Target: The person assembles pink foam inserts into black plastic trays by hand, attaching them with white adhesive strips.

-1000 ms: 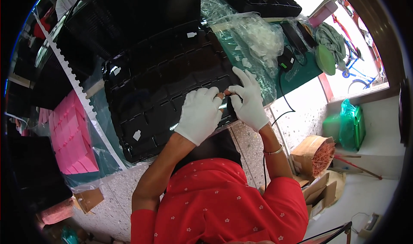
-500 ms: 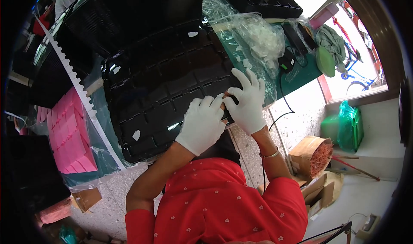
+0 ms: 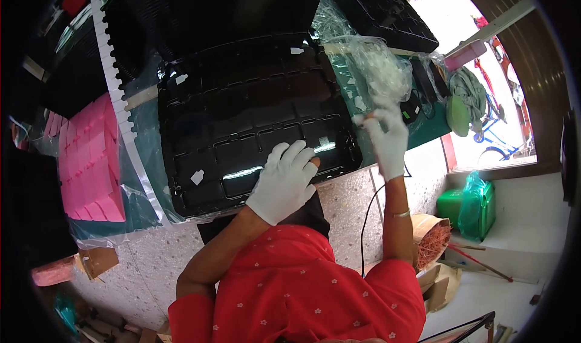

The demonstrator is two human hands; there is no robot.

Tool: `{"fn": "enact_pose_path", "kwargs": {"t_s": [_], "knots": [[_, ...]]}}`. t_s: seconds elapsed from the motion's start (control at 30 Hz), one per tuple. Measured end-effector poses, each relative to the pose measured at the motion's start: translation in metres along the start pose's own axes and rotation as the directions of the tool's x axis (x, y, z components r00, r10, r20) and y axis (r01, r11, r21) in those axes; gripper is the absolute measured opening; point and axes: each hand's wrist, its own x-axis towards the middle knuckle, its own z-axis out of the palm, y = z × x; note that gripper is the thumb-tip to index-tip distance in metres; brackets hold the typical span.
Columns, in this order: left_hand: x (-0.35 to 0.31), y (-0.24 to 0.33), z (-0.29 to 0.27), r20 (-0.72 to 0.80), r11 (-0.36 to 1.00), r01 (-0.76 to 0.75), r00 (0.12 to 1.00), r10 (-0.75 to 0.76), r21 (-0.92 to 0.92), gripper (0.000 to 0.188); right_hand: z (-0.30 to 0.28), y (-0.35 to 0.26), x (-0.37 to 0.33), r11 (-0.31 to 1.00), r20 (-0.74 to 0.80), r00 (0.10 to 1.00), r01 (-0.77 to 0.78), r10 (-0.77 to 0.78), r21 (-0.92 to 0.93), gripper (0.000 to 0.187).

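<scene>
A large glossy black moulded plastic panel (image 3: pixel 242 125) with raised ribs lies on the table before me. Small white tabs sit near its corners: one far left (image 3: pixel 181 78), one far right (image 3: pixel 296 51), one near left (image 3: pixel 197 177). By the near right corner shows a pale patch (image 3: pixel 324 142) beside a glare. My left hand (image 3: pixel 283 184), in a white glove with bare fingertips, rests on the panel's near edge, fingers stretched out. My gloved right hand (image 3: pixel 388 140) is raised just beyond the right edge, smeared by motion, thumb and finger pinched together near a whitish blur.
Crumpled clear plastic (image 3: pixel 384 70) and a black adapter (image 3: pixel 411 107) with a cable lie to the right, near a green pouch (image 3: pixel 457 116). Black panels (image 3: pixel 387 16) stand at the back. Pink blocks (image 3: pixel 91 161) are stacked at left. A carton (image 3: pixel 430 240) stands on the floor.
My right hand has left the panel's near right corner and moved right, off the edge. My left hand stays at the near edge, fingers now spread. A pale patch is uncovered at that corner.
</scene>
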Motion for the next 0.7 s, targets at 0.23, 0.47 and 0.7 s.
{"fn": "enact_pose_path", "kwargs": {"t_s": [0.23, 0.47, 0.7], "knots": [[-0.013, 0.0, -0.01, -0.109, 0.997, -0.061, 0.993, 0.054, -0.056, 0.043, -0.007, 0.106, 0.113, 0.775, -0.153, 0.936, 0.162, -0.316, -0.611, 0.015], [-0.073, -0.02, -0.065, -0.343, 0.961, 0.273, 0.899, -0.272, -0.046, 0.034, -0.027, 0.045, 0.116, 0.275, 0.047, 0.986, 0.091, -0.162, -0.957, 0.016], [-0.144, -0.066, -0.079, -0.501, 0.847, 0.531, 0.73, -0.465, -0.013, 0.031, 0.06, -0.098, 0.002, 0.81, 0.485, 0.668, 0.563, -0.564, 0.165, 0.021]]}}
